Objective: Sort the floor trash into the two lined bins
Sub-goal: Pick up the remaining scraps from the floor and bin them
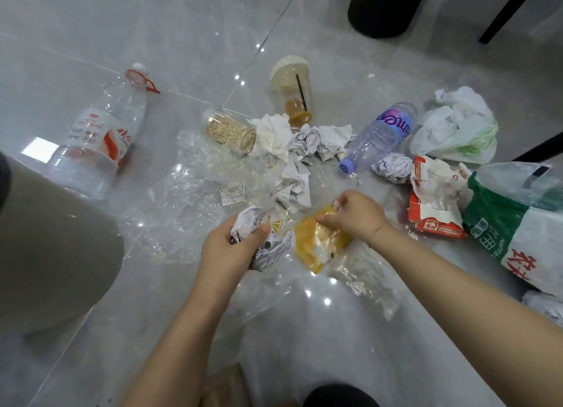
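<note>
Trash lies scattered across grey tiled floor [182, 34]. Left hand [227, 245] grips crumpled printed paper wad [259, 239], fingers curled round it, just above floor. Right hand [358, 213] pinches yellow-stained clear wrapper [320, 242], which touches paper wad. Beyond hands: large clear water bottle [97, 135] far left, oat-filled plastic jar [231, 130] beside white tissue [274, 135], drink cup with straw [295, 92], purple-label bottle [380, 135], white plastic bag [457, 132], red-white food carton [435, 199], green-white sack [518, 223] at right edge. Bins not identifiable in view.
</note>
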Motion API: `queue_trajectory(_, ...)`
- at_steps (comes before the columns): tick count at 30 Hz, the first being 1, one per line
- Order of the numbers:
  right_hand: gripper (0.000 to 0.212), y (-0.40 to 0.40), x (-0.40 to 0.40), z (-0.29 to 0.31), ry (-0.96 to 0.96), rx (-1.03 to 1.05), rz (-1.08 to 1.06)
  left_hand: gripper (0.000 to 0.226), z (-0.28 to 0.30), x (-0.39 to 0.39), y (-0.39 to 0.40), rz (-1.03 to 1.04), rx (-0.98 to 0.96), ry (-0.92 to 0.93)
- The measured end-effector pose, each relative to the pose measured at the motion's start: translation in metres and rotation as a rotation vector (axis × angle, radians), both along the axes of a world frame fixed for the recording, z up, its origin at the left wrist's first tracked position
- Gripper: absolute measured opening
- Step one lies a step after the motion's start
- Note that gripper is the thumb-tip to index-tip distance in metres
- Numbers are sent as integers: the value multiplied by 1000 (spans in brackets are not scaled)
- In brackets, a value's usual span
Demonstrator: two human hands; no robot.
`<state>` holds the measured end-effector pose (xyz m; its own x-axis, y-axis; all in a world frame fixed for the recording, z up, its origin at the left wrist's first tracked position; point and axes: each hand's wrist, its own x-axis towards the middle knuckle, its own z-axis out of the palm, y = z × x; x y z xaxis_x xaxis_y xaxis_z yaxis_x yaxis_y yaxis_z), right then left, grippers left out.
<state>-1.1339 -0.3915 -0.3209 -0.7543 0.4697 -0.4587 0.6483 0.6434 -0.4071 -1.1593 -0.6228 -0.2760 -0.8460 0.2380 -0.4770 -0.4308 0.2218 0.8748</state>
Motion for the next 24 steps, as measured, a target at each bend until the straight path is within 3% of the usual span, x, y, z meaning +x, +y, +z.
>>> queue_trajectory(1, 30, -3, 1, 0, 48, -73, -37, 12, -1, -1, 0, -2, -5, 0)
queue_trajectory(7, 21, -23, 25, 36, 411, -408, -283, 13, 7, 5, -3, -39, -39, 3)
queue_trajectory(9, 12, -33, 36, 57, 462, -645, -362, 11, 21, 5, -4, -58, -20, 59)
queue_trajectory(11, 16, -46, 46, 78, 489, -832, -365, 10, 40, 4, -5, -85, -6, 134)
queue_trajectory(18, 22, -99, 52, 136, 515, -900, -215, 12, 117, 14, -50, -72, 4, 377)
queue_trajectory(24, 23, -166, 35, 161, 497, -923, -47, 15, 159, 22, -110, 80, -14, 564)
